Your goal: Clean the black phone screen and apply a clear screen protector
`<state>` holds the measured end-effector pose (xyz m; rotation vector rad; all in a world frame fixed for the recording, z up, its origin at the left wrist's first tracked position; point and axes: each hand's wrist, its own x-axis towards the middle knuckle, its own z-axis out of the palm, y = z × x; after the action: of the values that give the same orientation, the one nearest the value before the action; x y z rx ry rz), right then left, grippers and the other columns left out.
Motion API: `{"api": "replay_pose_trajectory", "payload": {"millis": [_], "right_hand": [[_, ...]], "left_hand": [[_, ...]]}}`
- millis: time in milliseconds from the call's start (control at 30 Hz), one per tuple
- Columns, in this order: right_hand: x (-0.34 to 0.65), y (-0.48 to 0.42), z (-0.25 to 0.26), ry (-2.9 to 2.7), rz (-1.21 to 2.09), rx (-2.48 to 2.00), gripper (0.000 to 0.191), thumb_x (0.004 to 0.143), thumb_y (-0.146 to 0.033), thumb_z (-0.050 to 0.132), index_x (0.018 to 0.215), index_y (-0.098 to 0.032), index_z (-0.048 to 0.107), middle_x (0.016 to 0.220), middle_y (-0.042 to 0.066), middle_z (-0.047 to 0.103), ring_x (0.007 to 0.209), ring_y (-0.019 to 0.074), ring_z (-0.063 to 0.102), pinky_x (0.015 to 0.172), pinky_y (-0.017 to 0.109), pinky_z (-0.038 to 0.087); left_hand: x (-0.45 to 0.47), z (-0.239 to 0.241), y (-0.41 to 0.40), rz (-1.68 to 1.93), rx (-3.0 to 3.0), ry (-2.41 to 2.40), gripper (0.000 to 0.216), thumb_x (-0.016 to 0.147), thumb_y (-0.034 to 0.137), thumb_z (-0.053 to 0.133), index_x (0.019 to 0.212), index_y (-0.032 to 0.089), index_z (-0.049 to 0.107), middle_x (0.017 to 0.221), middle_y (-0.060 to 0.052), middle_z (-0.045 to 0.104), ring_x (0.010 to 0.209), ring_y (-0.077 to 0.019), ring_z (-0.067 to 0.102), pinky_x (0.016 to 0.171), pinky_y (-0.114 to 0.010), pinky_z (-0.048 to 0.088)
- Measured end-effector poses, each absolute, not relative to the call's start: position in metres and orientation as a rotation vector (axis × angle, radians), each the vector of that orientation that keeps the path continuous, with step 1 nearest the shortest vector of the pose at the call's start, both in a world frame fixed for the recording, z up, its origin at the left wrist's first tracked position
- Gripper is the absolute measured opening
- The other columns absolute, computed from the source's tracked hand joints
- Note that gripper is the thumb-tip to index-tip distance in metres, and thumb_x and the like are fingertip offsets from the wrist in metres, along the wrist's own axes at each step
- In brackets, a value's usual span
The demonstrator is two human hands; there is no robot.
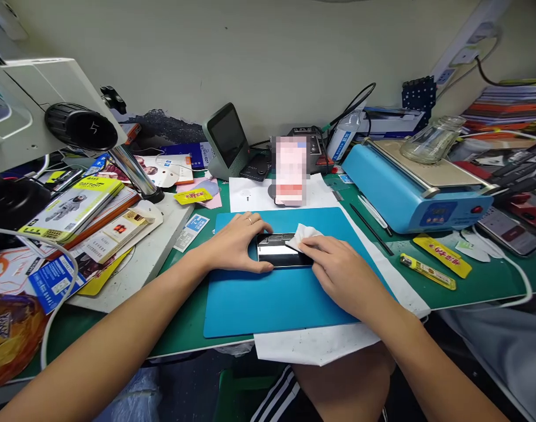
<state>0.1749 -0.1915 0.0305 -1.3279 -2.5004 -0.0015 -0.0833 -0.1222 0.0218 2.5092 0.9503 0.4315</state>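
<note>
A dark, glossy phone (280, 251) lies sideways on the blue mat (268, 302), with light reflected across its surface. My left hand (236, 243) grips its left end, thumb at the near edge and fingers at the far edge. A ring sits on one of its fingers. My right hand (338, 266) pinches a crumpled white tissue (305, 234) against the right part of the phone. The fingers of that hand hide the phone's right end.
A propped-up phone with a blurred screen (289, 170) stands behind the mat. The blue heating machine (408, 187) carries a glass jar (433, 139). Right of the mat lie tweezers (371, 228) and a yellow cutter blade pack (428, 271). A microscope arm (74, 117) overhangs boxes on the left.
</note>
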Motion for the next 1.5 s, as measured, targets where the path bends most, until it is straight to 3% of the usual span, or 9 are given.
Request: {"api": "replay_pose_trajectory", "payload": {"millis": [367,533,733,967,1133,1267,1500], "right_hand": [[0.129,-0.190,0.025,-2.577,0.052,-1.034,0.037,0.093,-0.006,0.046,0.120,-0.013,0.070,0.116,0.013,0.074,0.111,0.0273,0.067,0.097,0.048,0.055],[0.165,-0.206,0.023,-2.536,-0.008,-1.106,0.040,0.093,-0.006,0.045,0.120,-0.017,0.071,0.117,0.012,0.074,0.110,0.0270,0.069,0.091,0.046,0.058],[0.206,-0.204,0.017,-2.438,-0.041,-1.313,0.036,0.099,-0.023,0.046,0.124,-0.020,0.071,0.124,0.012,0.072,0.113,0.0305,0.068,0.091,0.051,0.058],[0.177,-0.185,0.024,-2.461,0.002,-1.365,0.036,0.101,-0.036,0.048,0.124,-0.017,0.068,0.126,0.014,0.069,0.114,0.0308,0.065,0.092,0.048,0.057],[0.140,-0.177,0.029,-2.525,0.122,-1.233,0.034,0.101,-0.035,0.051,0.123,-0.017,0.068,0.123,0.013,0.070,0.115,0.0289,0.064,0.096,0.047,0.054],[0.126,-0.176,0.029,-2.573,0.164,-1.084,0.032,0.102,-0.025,0.047,0.124,-0.017,0.069,0.123,0.011,0.072,0.117,0.0269,0.064,0.101,0.048,0.052],[0.152,-0.193,0.028,-2.611,0.067,-1.033,0.035,0.100,-0.016,0.045,0.124,-0.019,0.070,0.124,0.010,0.073,0.117,0.0270,0.065,0.098,0.049,0.053]], "left_hand": [[-0.083,0.023,-0.123,0.468,2.532,0.935,0.059,0.075,0.053,0.075,0.121,0.021,0.055,0.107,-0.007,0.061,0.102,-0.0278,0.055,0.091,-0.041,0.043],[-0.085,0.021,-0.121,0.454,2.523,0.931,0.067,0.074,0.058,0.077,0.124,0.021,0.055,0.114,-0.009,0.060,0.107,-0.0297,0.055,0.095,-0.043,0.042],[-0.085,0.021,-0.121,0.441,2.518,0.936,0.064,0.074,0.059,0.076,0.122,0.022,0.058,0.113,-0.008,0.059,0.109,-0.0297,0.053,0.099,-0.044,0.042],[-0.085,0.020,-0.121,0.449,2.522,0.931,0.063,0.074,0.058,0.076,0.120,0.021,0.057,0.113,-0.008,0.059,0.109,-0.0298,0.053,0.098,-0.044,0.042],[-0.084,0.020,-0.122,0.488,2.500,0.945,0.069,0.073,0.054,0.078,0.127,0.019,0.052,0.110,-0.009,0.060,0.106,-0.0292,0.055,0.095,-0.043,0.043],[-0.084,0.020,-0.123,0.502,2.521,0.938,0.072,0.075,0.052,0.076,0.133,0.020,0.049,0.112,-0.009,0.061,0.107,-0.0291,0.055,0.097,-0.042,0.043],[-0.087,0.017,-0.119,0.460,2.554,0.910,0.078,0.076,0.064,0.074,0.136,0.021,0.051,0.113,-0.009,0.060,0.105,-0.0293,0.054,0.091,-0.041,0.043]]}}
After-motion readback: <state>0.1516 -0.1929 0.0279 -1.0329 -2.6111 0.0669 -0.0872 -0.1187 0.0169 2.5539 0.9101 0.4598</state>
